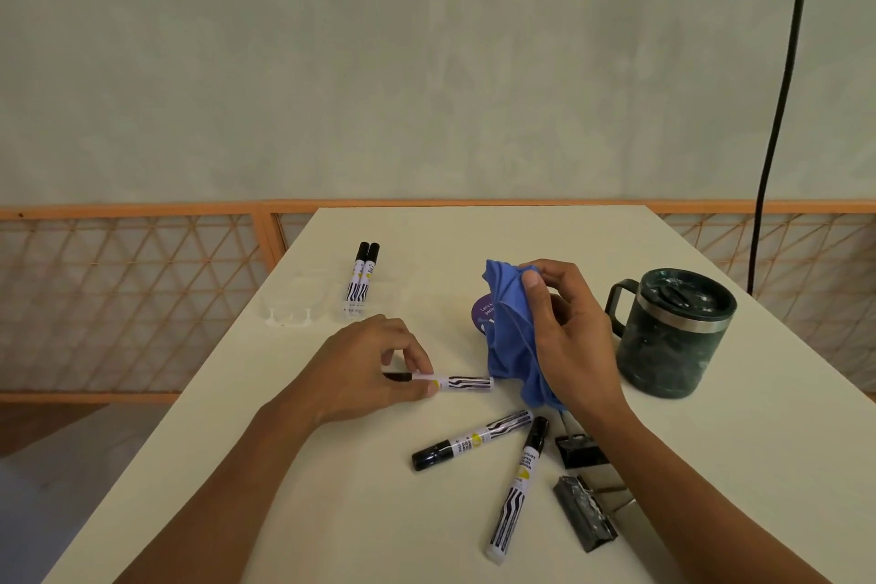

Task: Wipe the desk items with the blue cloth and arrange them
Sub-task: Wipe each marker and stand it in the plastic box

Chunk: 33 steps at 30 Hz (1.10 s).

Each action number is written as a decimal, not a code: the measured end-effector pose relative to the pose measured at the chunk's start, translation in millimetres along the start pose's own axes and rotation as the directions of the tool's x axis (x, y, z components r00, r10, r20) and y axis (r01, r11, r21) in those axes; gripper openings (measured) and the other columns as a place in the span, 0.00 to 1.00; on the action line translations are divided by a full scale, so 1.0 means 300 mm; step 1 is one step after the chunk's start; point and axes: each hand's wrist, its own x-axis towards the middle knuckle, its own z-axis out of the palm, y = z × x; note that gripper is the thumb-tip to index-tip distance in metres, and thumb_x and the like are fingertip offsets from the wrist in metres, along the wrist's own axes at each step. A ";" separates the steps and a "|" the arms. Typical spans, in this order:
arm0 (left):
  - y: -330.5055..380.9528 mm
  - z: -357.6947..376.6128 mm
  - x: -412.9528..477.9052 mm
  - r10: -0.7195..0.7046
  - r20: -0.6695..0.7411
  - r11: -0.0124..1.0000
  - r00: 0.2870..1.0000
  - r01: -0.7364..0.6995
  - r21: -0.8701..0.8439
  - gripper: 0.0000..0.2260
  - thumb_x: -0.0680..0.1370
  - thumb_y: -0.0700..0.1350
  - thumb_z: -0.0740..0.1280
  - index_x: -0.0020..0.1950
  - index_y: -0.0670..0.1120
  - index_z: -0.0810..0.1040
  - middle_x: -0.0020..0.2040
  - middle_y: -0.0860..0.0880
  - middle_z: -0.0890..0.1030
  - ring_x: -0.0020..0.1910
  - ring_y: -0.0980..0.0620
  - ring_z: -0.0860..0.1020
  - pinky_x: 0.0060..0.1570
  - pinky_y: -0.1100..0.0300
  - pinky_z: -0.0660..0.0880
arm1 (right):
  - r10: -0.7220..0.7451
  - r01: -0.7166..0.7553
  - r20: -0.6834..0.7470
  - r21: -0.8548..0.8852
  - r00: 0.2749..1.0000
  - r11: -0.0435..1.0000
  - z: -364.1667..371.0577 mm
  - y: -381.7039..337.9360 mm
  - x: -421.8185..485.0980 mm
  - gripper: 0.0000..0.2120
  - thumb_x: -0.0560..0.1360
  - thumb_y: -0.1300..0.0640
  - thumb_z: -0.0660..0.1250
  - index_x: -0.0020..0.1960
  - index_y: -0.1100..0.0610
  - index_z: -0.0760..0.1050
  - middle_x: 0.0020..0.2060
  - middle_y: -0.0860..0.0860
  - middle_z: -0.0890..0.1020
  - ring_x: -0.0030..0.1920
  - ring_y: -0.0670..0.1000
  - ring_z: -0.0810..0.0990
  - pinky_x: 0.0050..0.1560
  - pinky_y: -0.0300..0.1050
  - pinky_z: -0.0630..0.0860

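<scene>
My right grip (569,337) bunches the blue cloth (507,341), half hiding a purple disc (482,311); my left grip (379,365) pinches a marker (455,383) beside it.

The left hand (374,365) is held low, fingertips pinched on a marker (462,383); the right hand (569,337) is raised, curled round the cloth (507,337).

White table (758,441): marker pair (356,280) far left, two loose markers (474,439), two binder clips (585,519), lidded mug (673,332) right.

An office-like workspace: a white desk (474,242) with markers (476,439), binder clips (585,519) and mug (668,337).
</scene>
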 end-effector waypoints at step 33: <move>0.041 0.019 0.049 -0.308 -0.111 0.409 0.945 0.026 -0.912 0.19 0.76 0.46 0.76 0.64 0.40 0.84 0.57 0.43 0.88 0.59 0.41 0.86 0.62 0.48 0.83 | -0.131 0.149 0.245 -0.057 0.961 0.987 0.019 0.008 -0.036 0.06 0.81 0.53 0.74 0.57 0.47 0.81 0.51 0.42 0.87 0.52 0.49 0.87 0.50 0.45 0.84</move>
